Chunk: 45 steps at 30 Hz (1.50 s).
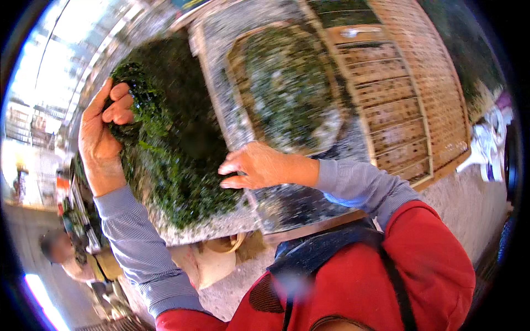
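Observation:
A wide heap of dark green, wet-looking leafy strands [182, 182] covers the work surface in front of me. At the heap's far left edge, my left hand [107, 124] is closed, its fingers curled round a clump of the strands. My right hand [259, 168] hovers by the heap's right edge, with thumb and fingers slightly apart and nothing visible between them. Its fingertips are close to the strands; whether they touch is unclear. Right of the heap lies a shallow, light-rimmed tray [238, 105] with more green strands, blurred.
Wooden lattice racks [381, 102] stand to the right of the tray. White bags [490, 146] hang or lie at the far right. A pale container [212, 267] is under the table's near edge. Another person [61, 251] is at the lower left.

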Tool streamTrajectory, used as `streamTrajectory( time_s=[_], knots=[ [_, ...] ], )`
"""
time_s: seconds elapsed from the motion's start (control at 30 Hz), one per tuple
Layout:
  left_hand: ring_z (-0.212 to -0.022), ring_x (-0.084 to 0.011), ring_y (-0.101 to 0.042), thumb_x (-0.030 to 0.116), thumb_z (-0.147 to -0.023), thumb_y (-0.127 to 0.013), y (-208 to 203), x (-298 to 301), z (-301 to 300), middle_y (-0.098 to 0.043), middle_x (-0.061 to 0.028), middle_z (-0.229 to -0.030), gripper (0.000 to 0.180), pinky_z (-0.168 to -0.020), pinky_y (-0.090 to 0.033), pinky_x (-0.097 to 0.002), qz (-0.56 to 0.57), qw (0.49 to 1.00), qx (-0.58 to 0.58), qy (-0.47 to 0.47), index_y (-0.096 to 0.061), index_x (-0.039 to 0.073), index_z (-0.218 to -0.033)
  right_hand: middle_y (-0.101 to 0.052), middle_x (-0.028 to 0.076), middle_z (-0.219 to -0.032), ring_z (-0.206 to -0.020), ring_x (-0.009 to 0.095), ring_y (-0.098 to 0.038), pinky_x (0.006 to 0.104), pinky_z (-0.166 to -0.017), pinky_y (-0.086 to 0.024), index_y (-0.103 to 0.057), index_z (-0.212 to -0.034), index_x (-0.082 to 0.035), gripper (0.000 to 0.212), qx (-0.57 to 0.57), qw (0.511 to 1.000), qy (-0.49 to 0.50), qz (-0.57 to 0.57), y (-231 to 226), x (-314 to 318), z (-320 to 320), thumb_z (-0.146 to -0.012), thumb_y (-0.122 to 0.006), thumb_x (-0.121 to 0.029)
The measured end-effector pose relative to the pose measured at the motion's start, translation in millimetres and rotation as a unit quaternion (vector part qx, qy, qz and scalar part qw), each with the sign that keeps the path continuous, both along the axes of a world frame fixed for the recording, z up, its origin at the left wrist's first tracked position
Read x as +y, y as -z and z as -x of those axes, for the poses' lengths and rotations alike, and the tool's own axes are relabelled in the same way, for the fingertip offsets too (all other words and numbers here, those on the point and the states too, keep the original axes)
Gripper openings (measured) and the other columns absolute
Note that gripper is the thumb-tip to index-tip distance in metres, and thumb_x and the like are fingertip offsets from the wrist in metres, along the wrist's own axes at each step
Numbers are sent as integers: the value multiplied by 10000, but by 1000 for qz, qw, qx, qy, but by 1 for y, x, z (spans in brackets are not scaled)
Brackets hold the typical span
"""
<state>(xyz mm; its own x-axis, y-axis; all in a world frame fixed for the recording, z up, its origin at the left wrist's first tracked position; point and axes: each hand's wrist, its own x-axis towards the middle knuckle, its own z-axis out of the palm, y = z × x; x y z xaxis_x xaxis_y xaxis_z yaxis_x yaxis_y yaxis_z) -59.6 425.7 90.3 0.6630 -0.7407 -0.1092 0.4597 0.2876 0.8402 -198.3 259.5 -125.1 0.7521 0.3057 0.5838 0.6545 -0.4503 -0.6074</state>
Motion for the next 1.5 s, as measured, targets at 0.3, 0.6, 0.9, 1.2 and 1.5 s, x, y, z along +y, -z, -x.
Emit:
streamTrajectory(
  time_s=[0.3,0.6,0.9,1.2,1.5],
  knots=[
    [-462,-30,-358,210,-896,-574,17,-320,121,-451,-9,-685,231,-355,-303,-170,26,982,-106,152,-493,-1,-946,-600,99,-994,-803,194,-532,366,-756,-447,-534,-1169,-15,747,211,742,-284,-569,-72,-255,47,-825,-416,-668],
    [-430,-25,-388,123,-854,-608,132,-473,129,-515,15,-650,124,-362,-299,-183,-191,936,-206,211,-527,48,-911,-584,126,-759,-772,301,-581,434,-778,-481,-556,-795,24,236,37,619,146,-771,-36,-487,84,-913,-476,-165],
    [-427,-109,-440,84,-822,-636,231,-451,48,-547,-70,-629,585,-369,-344,-255,-340,920,-179,80,-339,-134,-1276,-581,156,-732,-720,317,-602,479,-679,-512,-527,-833,36,135,149,568,57,-808,84,-567,40,-890,-480,-78],
    [-411,-121,-436,75,-817,-631,239,-448,56,-528,-90,-603,643,-351,-362,-274,-398,902,-170,-10,-266,-164,-1289,-656,122,-802,-757,270,-656,424,-636,-546,-610,-887,-32,345,409,707,523,-243,8,-618,111,-813,-619,-368],
    [-398,-188,-525,89,-769,-633,249,-450,45,-558,-130,-582,220,-364,-433,-331,-465,836,-290,10,-554,-116,-773,-664,100,-818,-656,134,-658,235,-558,-533,-627,-988,18,297,380,895,148,-182,-2,-469,21,-899,-570,-260]
  ],
)
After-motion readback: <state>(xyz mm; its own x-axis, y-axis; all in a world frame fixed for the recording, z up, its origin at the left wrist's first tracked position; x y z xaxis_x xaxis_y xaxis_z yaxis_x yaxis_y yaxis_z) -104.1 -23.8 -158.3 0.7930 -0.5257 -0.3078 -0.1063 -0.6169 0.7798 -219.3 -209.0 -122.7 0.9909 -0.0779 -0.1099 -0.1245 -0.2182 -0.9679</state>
